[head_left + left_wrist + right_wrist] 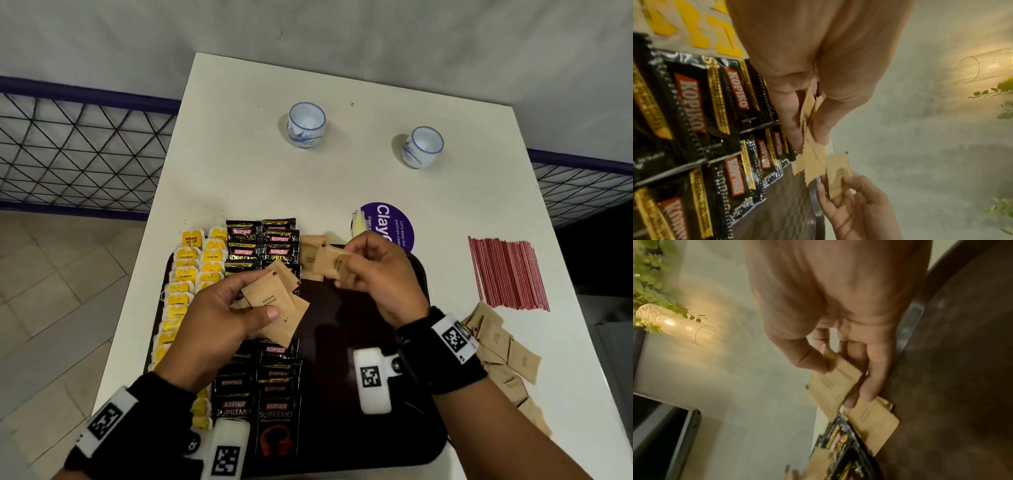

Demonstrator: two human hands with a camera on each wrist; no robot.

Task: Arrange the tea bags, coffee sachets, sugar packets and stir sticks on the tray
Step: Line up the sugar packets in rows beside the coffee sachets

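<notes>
You are about halfway through. The yellow tea bags (186, 274) already lie in two rows along the left side of the dark tray (359, 308). The black Kopiko coffee sachets (277, 240) lie in two rows just beside them. Those two jobs look done.

Now you are on the brown sugar packets. Your left hand (219, 318) holds a small fan of them (274, 301) above the coffee rows, with your thumb pressed on top and your fingers curled under. Your right hand (380, 274) pinches one packet (330, 262) between thumb and fingers, over the far edge of the tray. One sugar packet (310, 248) already lies there, next to the coffee.

The right half of the tray has nothing on it yet. More sugar packets (503, 349) wait in a loose pile on the white table (342, 171), near your right wrist. The red stir sticks (507, 274) sit in a bunch on the table too, well apart from the tray. You have not touched them. So most of the sugar and all the sticks are left.
</notes>
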